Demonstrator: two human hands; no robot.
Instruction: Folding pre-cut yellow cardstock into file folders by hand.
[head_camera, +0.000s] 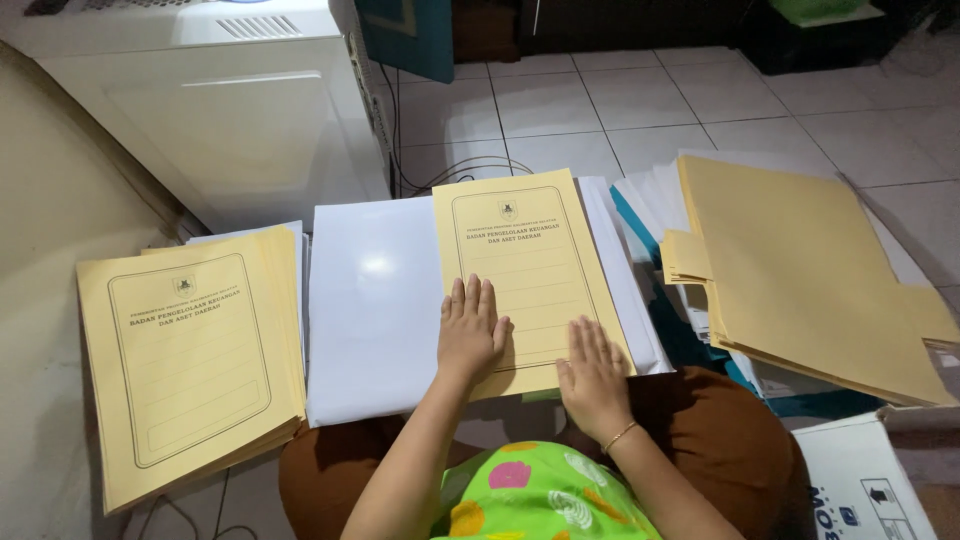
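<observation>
both hands are flat on the folder, a pale yellow cover with its long axis running away from the person, top edge tipped slightly left. it lies on a white sheet across the lap, over the tiled floor. left hand presses the lower left part, fingers straight and together, grip released, holding nothing. right hand lies on the lower right corner, palm down, grip released too, a thin bracelet at the wrist. the cover carries a small emblem up top, dark lettering beneath, ruled lines, all inside a rounded frame. to the left, a stack of matching folders. to the right, a plain yellow pile, backs up. bottom right, a white box with blue print.
</observation>
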